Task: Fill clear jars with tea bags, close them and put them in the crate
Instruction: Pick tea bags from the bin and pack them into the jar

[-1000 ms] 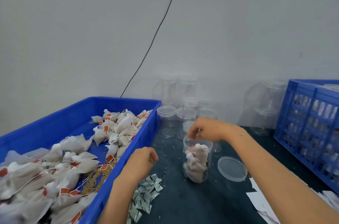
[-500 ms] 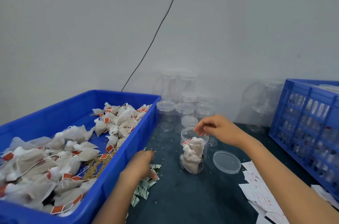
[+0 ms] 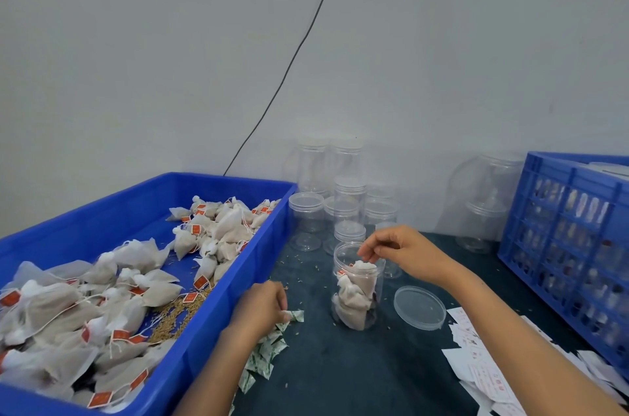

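Right hand (image 3: 401, 245) is hovering loosely curled over the open jar (image 3: 357, 286), holding nothing; left hand (image 3: 262, 308) is pinching a sachet (image 3: 294, 316). Advice: tuck sachet beside bags, below rim.

Clear jar (image 3: 357, 286) upright, lidless, part-filled with tea bags (image 3: 354, 293); lid (image 3: 419, 307) beside.

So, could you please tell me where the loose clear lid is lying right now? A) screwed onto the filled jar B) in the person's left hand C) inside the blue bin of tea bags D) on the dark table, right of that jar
D: the clear lid lies flat on the dark table, just right of the open jar of tea bags.
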